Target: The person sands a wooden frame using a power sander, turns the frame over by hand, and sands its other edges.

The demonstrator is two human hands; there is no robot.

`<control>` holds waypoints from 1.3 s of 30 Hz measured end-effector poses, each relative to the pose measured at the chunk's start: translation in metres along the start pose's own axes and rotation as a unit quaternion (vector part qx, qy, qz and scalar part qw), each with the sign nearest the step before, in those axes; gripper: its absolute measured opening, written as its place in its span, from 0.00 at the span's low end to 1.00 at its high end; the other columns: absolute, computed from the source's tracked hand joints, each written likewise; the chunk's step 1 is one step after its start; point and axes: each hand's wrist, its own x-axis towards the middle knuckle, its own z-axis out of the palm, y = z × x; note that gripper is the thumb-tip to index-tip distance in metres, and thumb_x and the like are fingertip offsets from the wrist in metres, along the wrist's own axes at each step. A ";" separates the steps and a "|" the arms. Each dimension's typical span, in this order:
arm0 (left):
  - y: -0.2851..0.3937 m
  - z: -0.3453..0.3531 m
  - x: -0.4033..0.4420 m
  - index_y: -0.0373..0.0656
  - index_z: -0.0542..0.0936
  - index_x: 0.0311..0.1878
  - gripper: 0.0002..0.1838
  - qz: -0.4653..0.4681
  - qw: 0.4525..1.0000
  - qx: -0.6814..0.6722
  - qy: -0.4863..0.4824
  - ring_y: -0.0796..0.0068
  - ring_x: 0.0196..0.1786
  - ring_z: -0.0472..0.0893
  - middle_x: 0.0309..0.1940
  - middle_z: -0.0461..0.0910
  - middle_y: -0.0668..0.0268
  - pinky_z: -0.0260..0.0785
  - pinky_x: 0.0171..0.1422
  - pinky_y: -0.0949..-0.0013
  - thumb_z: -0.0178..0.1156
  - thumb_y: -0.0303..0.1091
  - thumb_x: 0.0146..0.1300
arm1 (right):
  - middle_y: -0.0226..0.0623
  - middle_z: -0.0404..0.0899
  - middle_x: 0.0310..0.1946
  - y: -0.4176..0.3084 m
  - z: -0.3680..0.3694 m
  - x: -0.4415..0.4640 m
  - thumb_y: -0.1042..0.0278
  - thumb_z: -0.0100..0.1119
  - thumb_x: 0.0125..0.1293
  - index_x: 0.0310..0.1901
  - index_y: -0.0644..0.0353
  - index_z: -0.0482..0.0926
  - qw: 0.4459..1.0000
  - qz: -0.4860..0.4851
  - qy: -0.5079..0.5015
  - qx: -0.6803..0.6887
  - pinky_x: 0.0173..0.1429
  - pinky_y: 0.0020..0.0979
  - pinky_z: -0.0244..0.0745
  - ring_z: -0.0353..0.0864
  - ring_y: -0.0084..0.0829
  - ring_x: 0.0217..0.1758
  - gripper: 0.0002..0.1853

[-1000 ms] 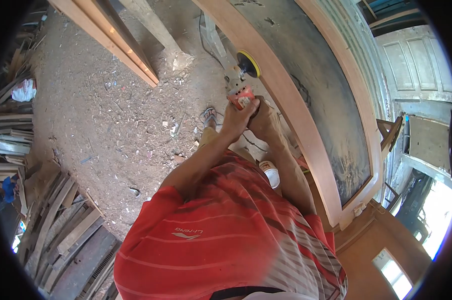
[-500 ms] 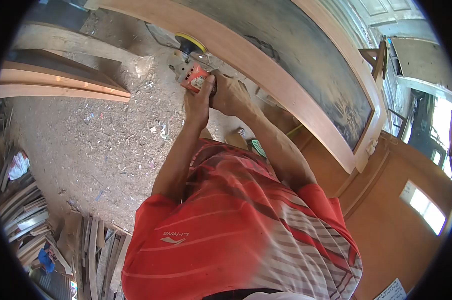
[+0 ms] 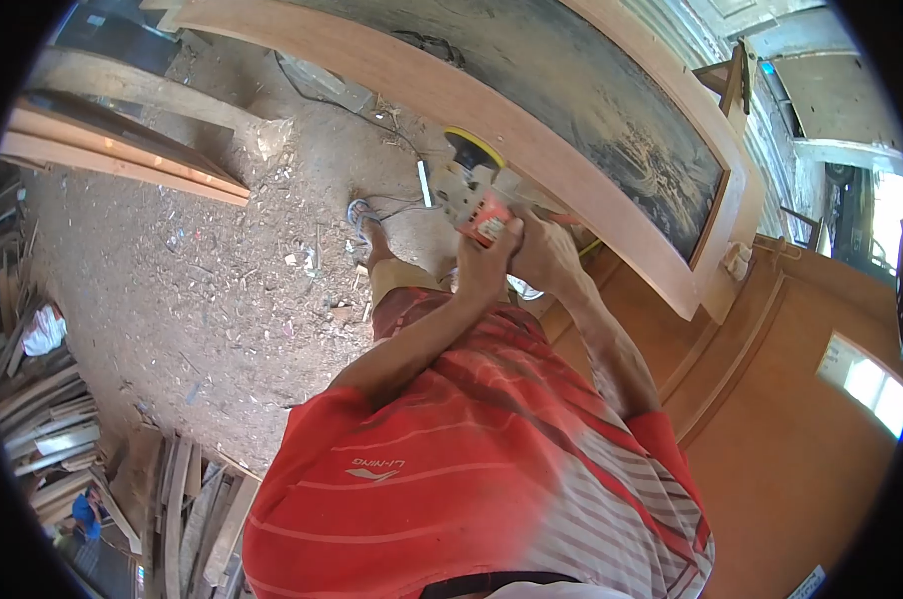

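Note:
Both of my hands are closed around an angle grinder [image 3: 486, 215] with a red body and a grey metal head. A black pad with a yellow rim [image 3: 474, 148] is fitted on it, close against the edge of a pale wooden frame [image 3: 591, 190]; whether it touches, I cannot tell. My left hand [image 3: 488, 262] wraps the red body with the thumb on top. Just to the right, my right hand [image 3: 548, 255] grips the rear end, which its fingers mostly hide. Inside the frame lies a dark, dusty panel [image 3: 561, 100].
A power cord [image 3: 381, 125] trails over the dusty, chip-strewn floor [image 3: 202, 290] near my sandalled foot [image 3: 363, 212]. Wooden boards [image 3: 132, 160] jut in at left, and stacked timber [image 3: 52, 429] lies lower left. A brown wooden panel [image 3: 761, 429] stands at right.
Both hands and the grinder have moved right and slightly down along the frame's edge. My foot and lower leg now show. The frame has shifted slightly up and left in view.

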 end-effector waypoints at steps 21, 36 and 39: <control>0.057 -0.075 0.035 0.30 0.81 0.61 0.28 0.112 0.987 0.101 0.056 0.69 0.54 0.84 0.52 0.85 0.58 0.76 0.61 0.62 0.69 0.48 0.74 | 0.55 0.89 0.40 -0.067 0.006 0.058 0.55 0.78 0.52 0.52 0.62 0.82 0.987 -0.131 -0.003 0.096 0.51 0.52 0.82 0.89 0.59 0.46 0.29; 0.166 -0.163 0.047 0.38 0.77 0.68 0.48 0.131 0.785 0.387 -0.465 0.66 0.59 0.86 0.59 0.85 0.60 0.81 0.63 0.58 0.89 0.50 0.48 | 0.48 0.89 0.43 -0.193 0.010 -0.001 0.54 0.83 0.49 0.61 0.64 0.77 0.882 -0.020 0.286 0.374 0.57 0.44 0.84 0.92 0.45 0.49 0.40; 0.206 -0.125 0.042 0.40 0.79 0.65 0.38 -0.027 0.801 0.238 -0.549 0.63 0.56 0.87 0.55 0.87 0.58 0.80 0.63 0.59 0.86 0.42 0.53 | 0.45 0.88 0.50 -0.204 0.018 -0.010 0.59 0.81 0.51 0.65 0.66 0.74 0.833 -0.031 0.374 0.406 0.63 0.39 0.82 0.89 0.33 0.55 0.41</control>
